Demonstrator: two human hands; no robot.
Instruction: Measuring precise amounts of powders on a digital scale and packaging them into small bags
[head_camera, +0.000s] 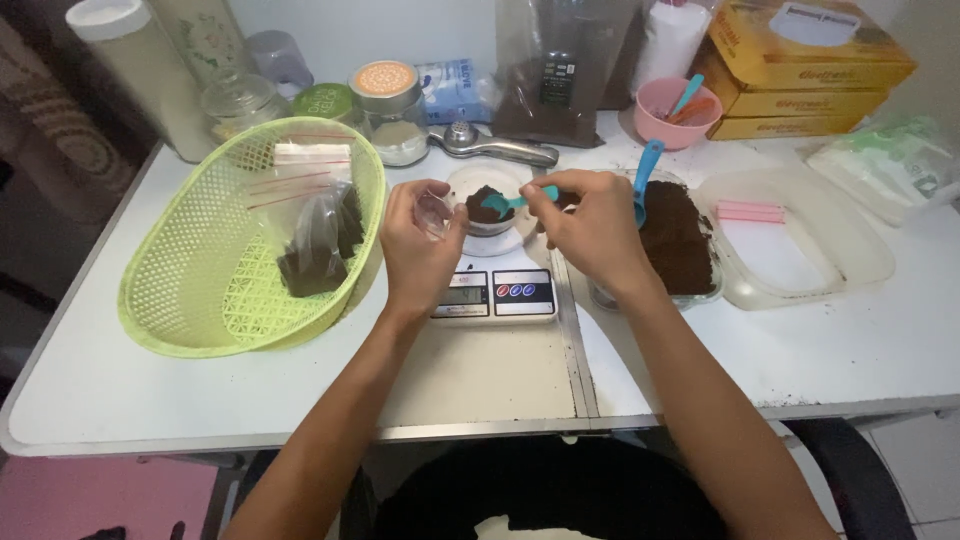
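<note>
My left hand (418, 240) grips the rim of a small clear cup (437, 213) that sits on a white kitchen scale (495, 293). The cup holds dark brown powder (487, 207). My right hand (592, 230) pinches a small teal spoon (512, 201) whose tip reaches into the powder. Right of that hand stands a clear container of dark powder (677, 240) with a blue scoop (645, 170) stuck in it.
A yellow-green mesh basket (200, 290) with small filled plastic bags stands at the left. A clear lid (800, 250) with pink strips lies at the right. Jars, a metal squeezer (495, 147), a pink cup (677, 110) and yellow boxes (800, 70) line the back.
</note>
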